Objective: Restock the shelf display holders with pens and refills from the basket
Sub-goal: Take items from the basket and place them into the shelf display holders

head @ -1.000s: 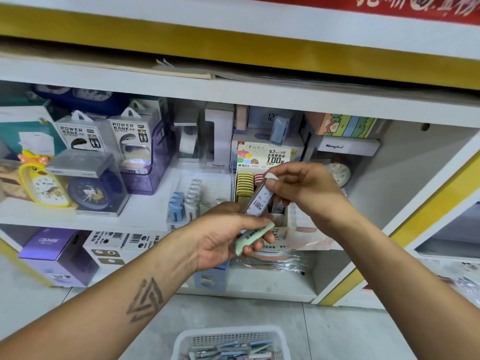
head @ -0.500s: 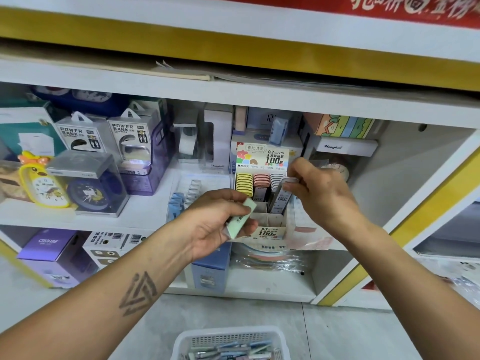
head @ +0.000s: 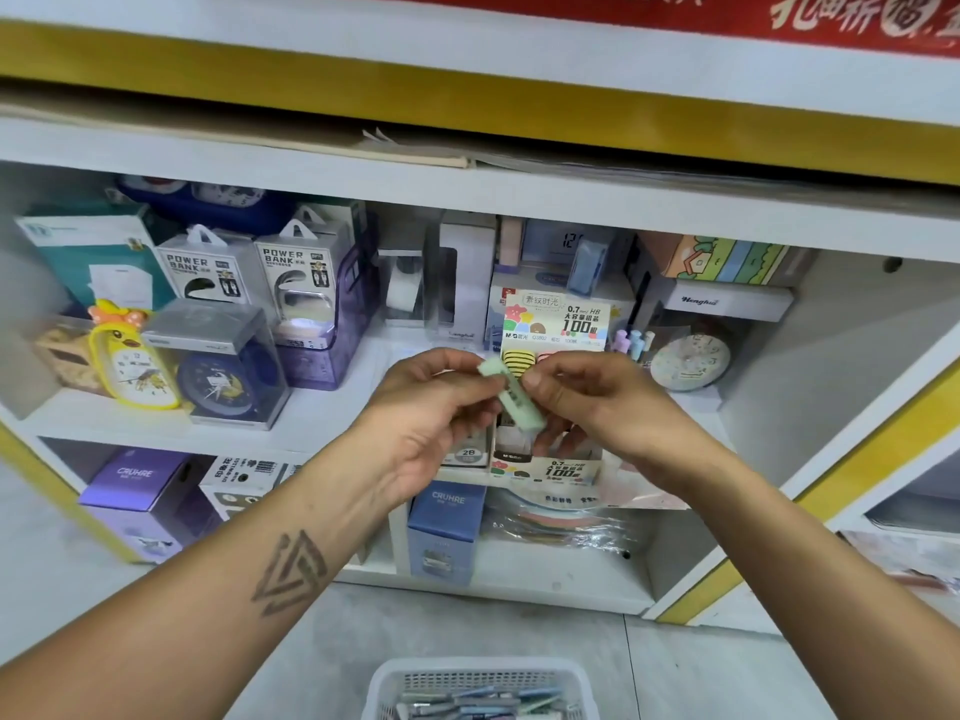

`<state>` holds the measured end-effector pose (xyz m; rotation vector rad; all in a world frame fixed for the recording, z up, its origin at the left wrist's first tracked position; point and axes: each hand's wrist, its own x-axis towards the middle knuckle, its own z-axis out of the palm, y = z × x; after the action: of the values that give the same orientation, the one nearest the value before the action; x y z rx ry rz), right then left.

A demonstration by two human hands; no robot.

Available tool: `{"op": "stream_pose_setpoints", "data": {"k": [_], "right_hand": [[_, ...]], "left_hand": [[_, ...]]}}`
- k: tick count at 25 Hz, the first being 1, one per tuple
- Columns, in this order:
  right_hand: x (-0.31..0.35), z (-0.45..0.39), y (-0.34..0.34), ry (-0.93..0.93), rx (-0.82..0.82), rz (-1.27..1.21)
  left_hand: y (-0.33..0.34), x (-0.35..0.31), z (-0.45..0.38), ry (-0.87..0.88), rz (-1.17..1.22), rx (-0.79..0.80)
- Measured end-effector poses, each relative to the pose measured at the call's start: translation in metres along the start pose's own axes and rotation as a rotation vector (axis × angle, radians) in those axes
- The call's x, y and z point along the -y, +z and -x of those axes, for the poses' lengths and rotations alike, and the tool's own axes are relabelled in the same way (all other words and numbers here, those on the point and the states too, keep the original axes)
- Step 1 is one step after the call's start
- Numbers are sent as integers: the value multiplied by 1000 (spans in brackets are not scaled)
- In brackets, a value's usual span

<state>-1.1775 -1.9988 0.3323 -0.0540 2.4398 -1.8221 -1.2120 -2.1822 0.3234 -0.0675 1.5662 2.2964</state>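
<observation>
A pale green refill case point(head: 511, 394) is held between both hands in front of the shelf. My left hand point(head: 436, 407) pinches its upper end and my right hand point(head: 587, 402) grips its middle from the right. Behind them stands the cardboard lead-refill display holder point(head: 558, 319) with its printed header card; its slots are mostly hidden by my hands. A white plastic basket point(head: 483, 691) with several pens and refills sits on the floor at the bottom edge of the view.
Power bank boxes point(head: 249, 272), a yellow clock point(head: 132, 363) and a boxed blue clock point(head: 223, 366) fill the shelf's left side. A round clock point(head: 685, 358) stands at the right. Purple and blue boxes point(head: 447, 527) sit on the lower shelf. A yellow-edged shelf frame point(head: 857, 449) borders the right.
My right hand left the grey refill case in the display holder and came back to the green case. My left hand lifted the green case up, and now both hands hold it.
</observation>
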Motion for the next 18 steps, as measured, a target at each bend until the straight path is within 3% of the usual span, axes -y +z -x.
{"op": "stream_pose_setpoints", "data": {"k": [2,5,10,14,18], "right_hand": [[3,-2,10,51,50,-157],[8,-13,22,-2,-95,-266],[11,-22,32,-56,-165,-90],[12,-26,36,-64,-183,-9],[13,-28,41,-90,-170,-4]], "left_hand": [[-9,-7,-1,43,120,-28],[-27,-18,-1,65,99,-26],[-69,-31,-8,292,-749,-317],[-86,-19,2,387,-1421,-85],[-88,-8,3,420,-1615,120]]}}
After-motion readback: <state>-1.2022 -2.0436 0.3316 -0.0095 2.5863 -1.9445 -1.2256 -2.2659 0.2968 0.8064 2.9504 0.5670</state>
